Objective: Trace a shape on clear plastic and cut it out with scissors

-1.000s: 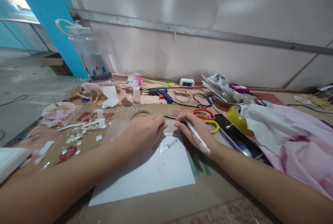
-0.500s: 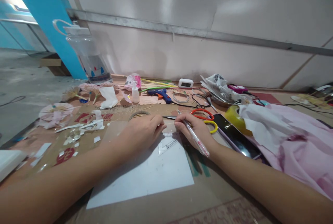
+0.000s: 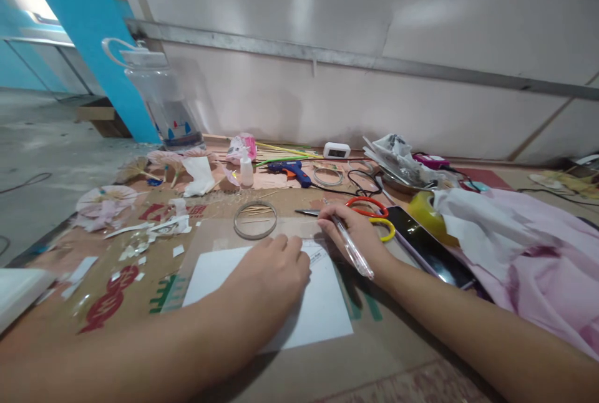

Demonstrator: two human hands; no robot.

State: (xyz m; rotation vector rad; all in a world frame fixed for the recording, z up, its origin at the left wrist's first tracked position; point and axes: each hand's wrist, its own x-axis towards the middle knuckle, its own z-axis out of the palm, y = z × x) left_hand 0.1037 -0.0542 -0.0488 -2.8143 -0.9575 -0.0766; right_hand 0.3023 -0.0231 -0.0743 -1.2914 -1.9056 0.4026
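Observation:
My left hand (image 3: 276, 275) rests on the white sheet of paper (image 3: 327, 309), its fingers curled under so that whatever they hold, if anything, is hidden. Beside its fingertips a small printed label or packet (image 3: 320, 256) shows in part on the sheet. A clear pen (image 3: 352, 246) lies slanted in my right hand (image 3: 362, 234), gripped between thumb and fingers by the sheet's upper right corner. Just beyond that hand are scissors (image 3: 367, 206) with one red and one yellow handle loop. A grey ring (image 3: 235, 223) with thin sticks inside it lies past my left hand.
At the back lie a blue glue gun (image 3: 292, 171), a small white bottle (image 3: 246, 171) and a white digital device (image 3: 336, 151). A large water bottle (image 3: 171, 103) stands back left. To the right are a phone (image 3: 428, 250), yellow tape (image 3: 428, 213) and pink cloth (image 3: 538, 266). Paper scraps (image 3: 178, 251) litter the left.
My left hand has come back toward me from the ring, uncovering it, and now covers much of the label on the sheet. My right hand keeps the pen in about the same place.

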